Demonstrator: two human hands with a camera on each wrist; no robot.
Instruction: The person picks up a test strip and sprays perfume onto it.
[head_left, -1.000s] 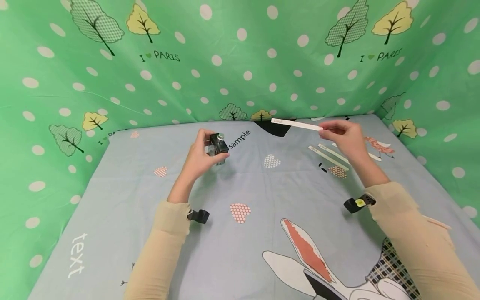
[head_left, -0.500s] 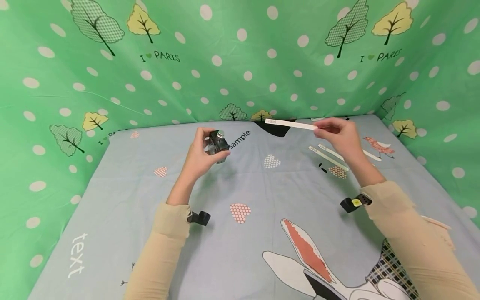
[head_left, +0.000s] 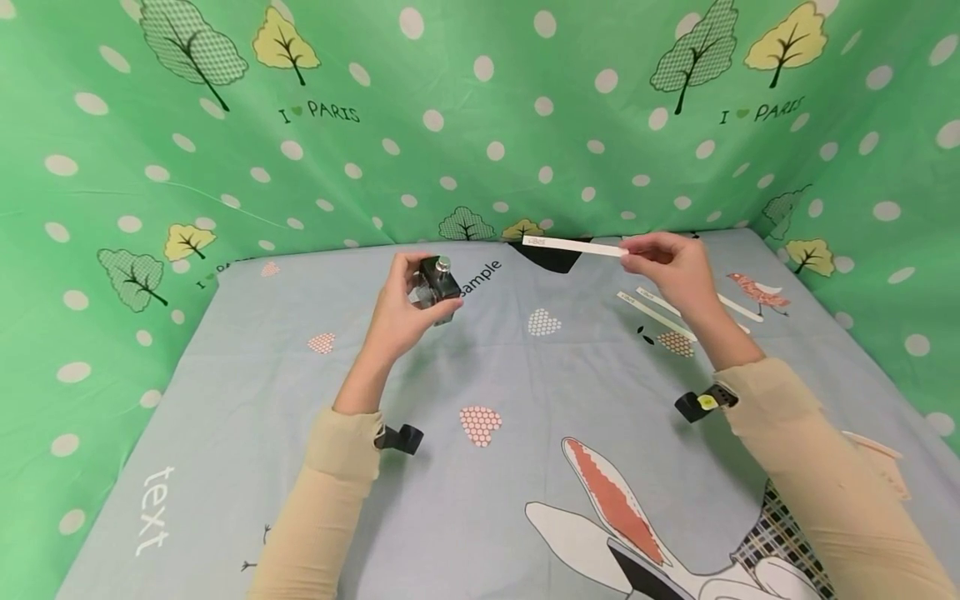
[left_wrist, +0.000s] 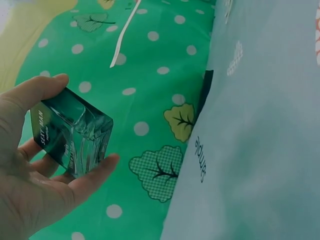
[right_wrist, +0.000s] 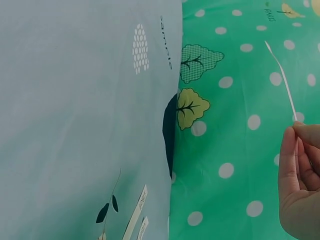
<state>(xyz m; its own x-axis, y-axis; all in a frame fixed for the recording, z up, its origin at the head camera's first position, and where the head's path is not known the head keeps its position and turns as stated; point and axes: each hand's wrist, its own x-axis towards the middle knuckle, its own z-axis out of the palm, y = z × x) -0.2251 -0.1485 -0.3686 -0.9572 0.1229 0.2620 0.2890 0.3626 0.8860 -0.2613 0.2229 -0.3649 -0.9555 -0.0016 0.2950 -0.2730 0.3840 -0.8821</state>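
One dark glass bottle [head_left: 442,281], silver-topped, gripped in left hand [head_left: 397,315]; white strip [head_left: 573,246], pinched in right hand [head_left: 677,271]

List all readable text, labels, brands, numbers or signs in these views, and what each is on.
"SEXY MAN": bottle; smaller lines below too blurred.
"I [heart] PARIS": green curtain, twice in full, once partly hidden.
"sample": blue cloth.
"text": blue cloth.
Held strip: print too small to read reliably.
Loose strips: same.
Yellow sticker on wrist strap: mark unreadable.
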